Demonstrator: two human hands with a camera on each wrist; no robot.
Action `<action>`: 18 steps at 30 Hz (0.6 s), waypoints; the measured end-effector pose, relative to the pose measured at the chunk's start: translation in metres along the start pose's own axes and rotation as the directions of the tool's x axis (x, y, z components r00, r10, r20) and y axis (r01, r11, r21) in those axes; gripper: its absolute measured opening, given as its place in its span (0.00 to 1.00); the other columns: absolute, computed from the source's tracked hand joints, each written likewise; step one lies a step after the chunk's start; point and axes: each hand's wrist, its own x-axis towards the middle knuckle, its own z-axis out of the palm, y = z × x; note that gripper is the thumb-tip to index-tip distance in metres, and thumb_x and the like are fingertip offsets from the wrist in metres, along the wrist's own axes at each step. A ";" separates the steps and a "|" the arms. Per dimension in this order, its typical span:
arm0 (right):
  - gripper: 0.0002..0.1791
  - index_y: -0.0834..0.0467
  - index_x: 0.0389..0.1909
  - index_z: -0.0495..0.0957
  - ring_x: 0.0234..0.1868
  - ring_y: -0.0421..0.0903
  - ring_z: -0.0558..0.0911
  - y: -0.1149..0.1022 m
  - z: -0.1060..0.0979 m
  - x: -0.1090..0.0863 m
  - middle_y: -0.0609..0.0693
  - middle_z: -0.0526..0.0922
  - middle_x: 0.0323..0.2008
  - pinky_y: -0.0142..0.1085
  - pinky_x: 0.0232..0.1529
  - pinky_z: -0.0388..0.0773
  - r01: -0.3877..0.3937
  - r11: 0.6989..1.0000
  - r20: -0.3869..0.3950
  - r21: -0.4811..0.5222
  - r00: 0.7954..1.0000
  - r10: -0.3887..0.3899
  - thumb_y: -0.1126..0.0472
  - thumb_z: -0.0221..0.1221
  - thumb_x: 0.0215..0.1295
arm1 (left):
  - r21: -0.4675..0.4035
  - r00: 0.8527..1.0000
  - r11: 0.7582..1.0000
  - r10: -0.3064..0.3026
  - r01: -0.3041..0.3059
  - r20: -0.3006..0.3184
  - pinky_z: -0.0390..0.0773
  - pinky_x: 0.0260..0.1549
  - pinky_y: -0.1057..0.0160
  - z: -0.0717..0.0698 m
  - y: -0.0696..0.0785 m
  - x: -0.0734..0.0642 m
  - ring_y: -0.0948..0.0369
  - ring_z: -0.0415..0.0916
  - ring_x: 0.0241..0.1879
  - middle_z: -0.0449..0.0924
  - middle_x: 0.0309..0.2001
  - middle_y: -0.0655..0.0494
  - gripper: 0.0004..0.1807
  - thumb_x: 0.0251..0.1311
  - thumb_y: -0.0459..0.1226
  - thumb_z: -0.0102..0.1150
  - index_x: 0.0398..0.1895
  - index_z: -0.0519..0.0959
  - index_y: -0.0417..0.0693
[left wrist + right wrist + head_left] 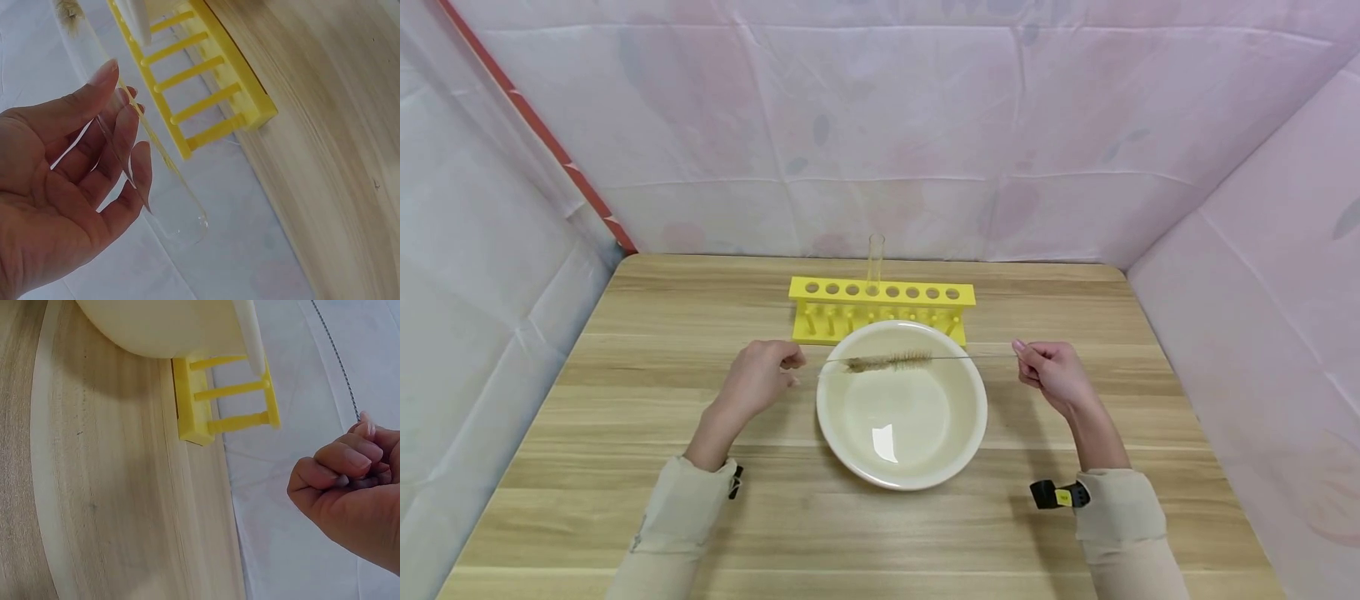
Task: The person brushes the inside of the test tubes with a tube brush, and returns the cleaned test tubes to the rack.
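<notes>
My left hand (758, 377) grips a clear glass test tube (178, 215) between thumb and fingers; its rounded closed end points away past the fingers in the left wrist view. A test tube brush (912, 359) lies across above the cream basin (898, 425). Its left bristles look squeezed narrow inside the tube, while those on the right spread wider outside the mouth. On the far side of the basin, my right hand (1056, 373) pinches the end of the brush's twisted wire handle (337, 361), its other fingers curled in.
Behind the basin stands a yellow test tube rack (797, 292), partly hidden by it. Another glass tube (876, 254) stands upright in one of the rack's holes. Patterned cloth walls (880, 125) enclose the wooden table (700, 283) at the back and sides.
</notes>
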 end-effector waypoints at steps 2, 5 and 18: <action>0.25 0.62 0.09 0.60 0.13 0.39 0.56 0.000 -0.001 0.000 0.46 0.59 0.10 0.35 0.19 0.50 -0.018 1.000 0.006 -0.004 1.000 0.018 0.62 0.50 0.68 | 0.006 1.000 1.000 0.000 0.000 0.002 0.76 0.37 0.55 0.000 -0.001 0.000 0.54 0.78 0.36 0.81 0.33 0.52 0.11 0.42 0.24 0.67 0.30 0.81 0.42; 0.26 0.59 0.08 0.59 0.11 0.39 0.55 -0.001 -0.005 0.000 0.44 0.58 0.09 0.35 0.20 0.50 -0.084 0.996 0.039 0.031 0.996 0.083 0.62 0.49 0.68 | 0.013 1.000 1.000 -0.010 0.009 0.010 0.76 0.38 0.55 0.001 -0.001 0.000 0.54 0.78 0.37 0.81 0.34 0.52 0.11 0.42 0.25 0.67 0.31 0.81 0.42; 0.26 0.58 0.08 0.58 0.12 0.41 0.50 -0.003 -0.015 -0.002 0.45 0.55 0.09 0.37 0.23 0.47 -0.158 0.982 0.131 0.106 0.981 0.143 0.64 0.44 0.70 | 0.017 1.000 1.000 -0.016 0.016 -0.012 0.76 0.38 0.54 0.001 0.000 -0.001 0.54 0.78 0.37 0.82 0.33 0.52 0.11 0.42 0.24 0.67 0.31 0.82 0.42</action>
